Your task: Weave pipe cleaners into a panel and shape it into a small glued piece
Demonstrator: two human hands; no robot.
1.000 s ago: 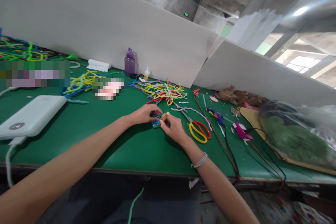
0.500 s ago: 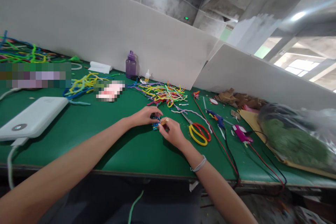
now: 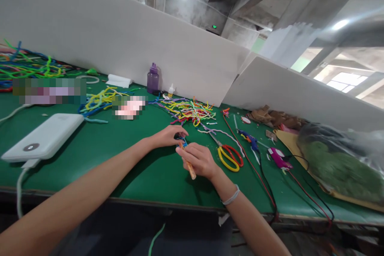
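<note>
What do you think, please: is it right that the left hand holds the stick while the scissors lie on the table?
It is the right hand, not the left hand, that holds the stick in the head view; the scissors do lie on the table.

Green tabletop [image 3: 144, 184]: scissors [image 3: 221, 147], power bank [image 3: 45, 136], purple bottle [image 3: 153, 81].

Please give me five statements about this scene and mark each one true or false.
1. The right hand holds a brown stick. True.
2. The left hand rests on the power bank. False: it is at a small blue piece.
3. The scissors have two blue handles. False: one is yellow, one red.
4. Coloured strings lie beyond the two hands. True.
5. The purple bottle lies on its side. False: it stands upright.
</note>
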